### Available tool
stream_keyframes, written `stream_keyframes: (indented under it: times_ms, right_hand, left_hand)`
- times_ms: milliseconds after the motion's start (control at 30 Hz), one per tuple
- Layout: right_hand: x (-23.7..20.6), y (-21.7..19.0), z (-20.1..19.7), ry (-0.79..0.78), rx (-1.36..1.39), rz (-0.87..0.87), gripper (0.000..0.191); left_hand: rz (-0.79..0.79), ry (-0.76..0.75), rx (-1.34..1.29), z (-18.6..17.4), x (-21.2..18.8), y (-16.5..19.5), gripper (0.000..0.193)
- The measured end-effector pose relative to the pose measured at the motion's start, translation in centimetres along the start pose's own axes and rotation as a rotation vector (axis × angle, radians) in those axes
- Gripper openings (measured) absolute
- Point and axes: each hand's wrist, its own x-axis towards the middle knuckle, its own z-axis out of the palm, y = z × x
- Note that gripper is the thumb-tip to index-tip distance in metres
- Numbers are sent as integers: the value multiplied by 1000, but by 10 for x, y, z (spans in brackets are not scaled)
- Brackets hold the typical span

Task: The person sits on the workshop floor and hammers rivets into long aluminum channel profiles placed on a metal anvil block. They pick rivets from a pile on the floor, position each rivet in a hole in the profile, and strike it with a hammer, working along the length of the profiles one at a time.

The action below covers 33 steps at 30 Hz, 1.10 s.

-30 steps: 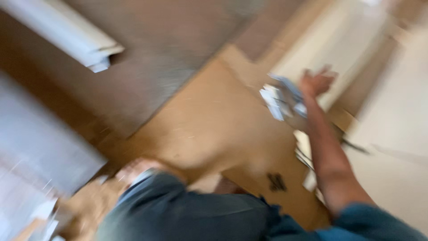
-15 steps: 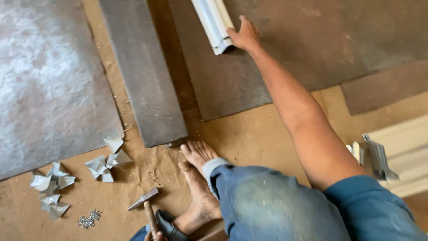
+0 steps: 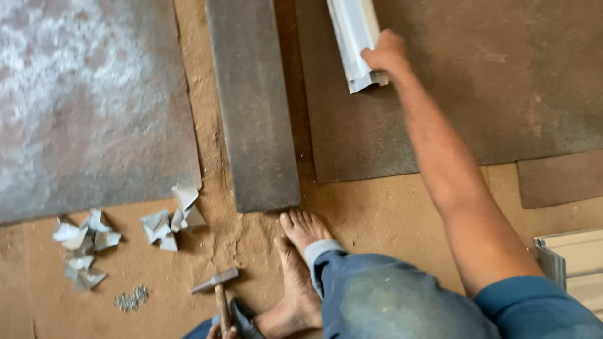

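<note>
Head view: right hand was closed over the near end of a white metal channel, fingers curled on its right edge; the channel lay on a dark sheet and ran up past the hand. Left hand, barely visible at bottom edge, was wrapped round a hammer handle.

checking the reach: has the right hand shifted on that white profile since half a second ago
No. The right hand grips the white profile near its lower end on the dark sheet, as before.
</note>
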Motion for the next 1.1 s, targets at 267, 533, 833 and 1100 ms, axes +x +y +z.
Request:
stream_keyframes:
  times_ms: [267, 533, 833, 1100]
  right_hand:
    - [-33, -9, -11, -404, 254, -88, 43]
    - [-63, -17, 42, -510, 530, -149, 37]
    - [-215, 5, 117, -483, 1140, -25, 43]
    - [-245, -7, 163, -271, 796, -143, 18]
  left_hand:
    - [138, -183, 179, -8, -68, 36, 44]
    - [602, 242, 845, 5, -87, 148, 46]
    - [1023, 428, 1056, 74, 52, 271, 27]
    - [1256, 426, 1275, 95, 79, 330, 18]
